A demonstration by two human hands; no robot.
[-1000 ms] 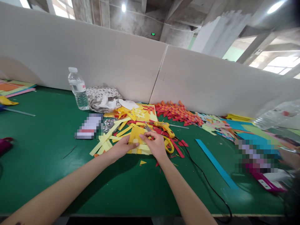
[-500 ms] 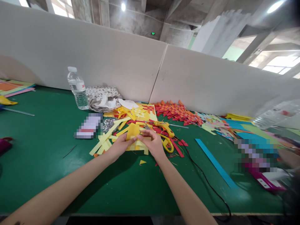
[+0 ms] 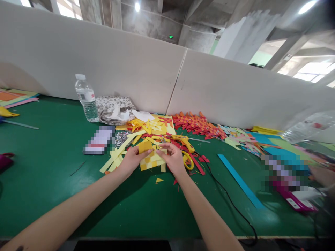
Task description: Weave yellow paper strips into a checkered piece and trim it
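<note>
Between my two hands is a woven paper piece [image 3: 152, 162] in checkered yellow and pale yellow, with a darker yellow flap standing up at its left. My left hand [image 3: 132, 161] pinches its left side, thumb on the front. On the right side, my right hand [image 3: 173, 158] grips its upper edge with thumb and fingers. Pale yellow paper strips [image 3: 117, 155] lie around and behind the piece. Close to my right hand are yellow-handled scissors [image 3: 188, 162], their blades partly hidden, and a yellow glue gun [image 3: 184, 140] with a clear stick.
Behind stand a water bottle [image 3: 87, 99] and a patterned cloth bag [image 3: 115, 108]. A phone [image 3: 101, 140] lies left. Red-orange woven fish [image 3: 199, 125] are piled by the partition. A blue strip [image 3: 239, 179] and black cable [image 3: 230, 195] lie right; a blurred person's hand [image 3: 323, 174] shows there.
The woven paper has turned and tilted so its checkered face shows more. My left hand has moved slightly left; the right has shifted a little. The person's hand at right has moved.
</note>
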